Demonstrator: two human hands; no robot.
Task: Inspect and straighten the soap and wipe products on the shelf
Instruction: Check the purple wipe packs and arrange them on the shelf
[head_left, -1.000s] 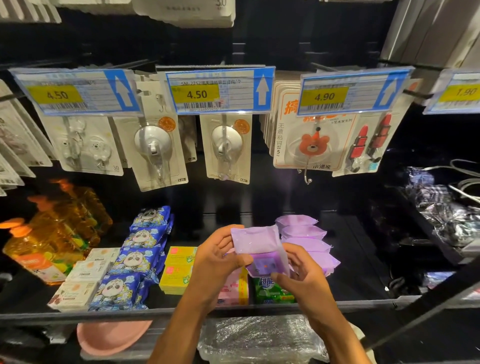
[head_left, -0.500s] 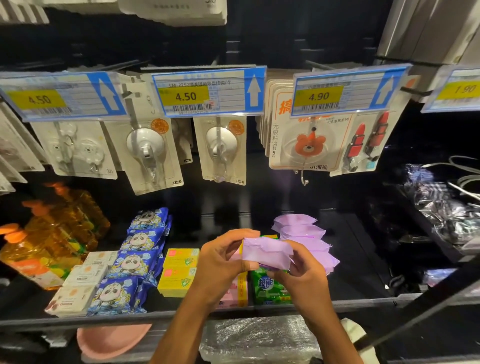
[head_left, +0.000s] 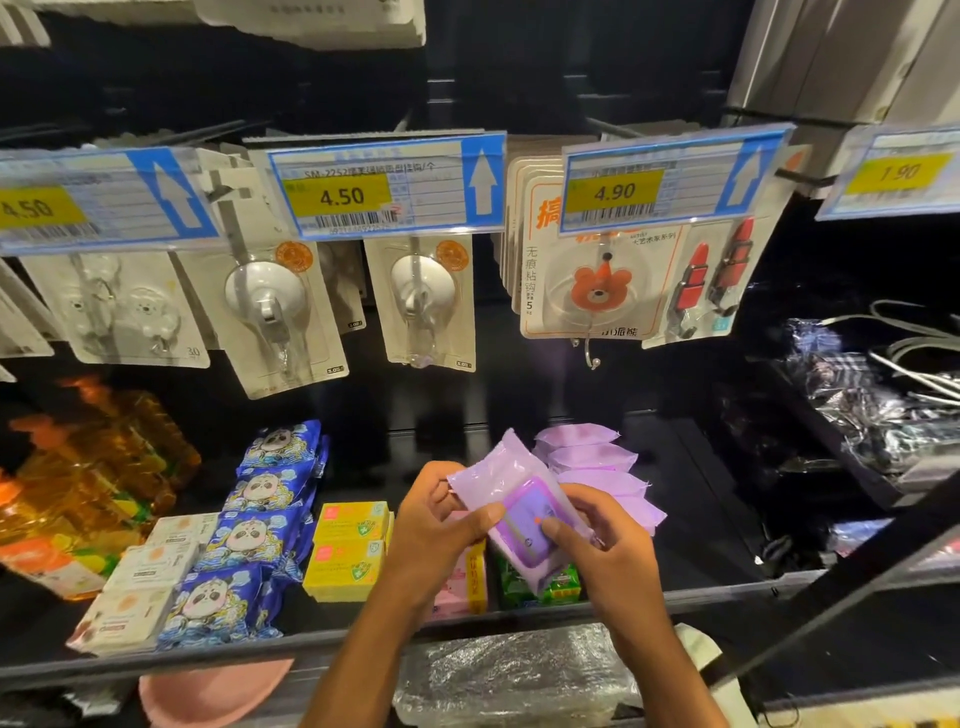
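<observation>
Purple wipe pack (head_left: 511, 493) held in both hands above the shelf (head_left: 696, 509) front.
Its long axis runs 11 to 5 o'clock, label facing up. The left hand (head_left: 431, 525) pinches its 9 o'clock edge and the right hand (head_left: 608, 551) grips its 4 o'clock edge. The matching packs (head_left: 592, 457) lie at 2 o'clock, with bare shelf floor toward 3 o'clock.

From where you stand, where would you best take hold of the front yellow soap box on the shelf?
Probably by its front end, reaching from the front and above. The front yellow soap box lies flat, another yellow box sits right behind it and blue panda packs crowd its left, so the top and front face look freest: fingers on top, thumb on front.
</observation>
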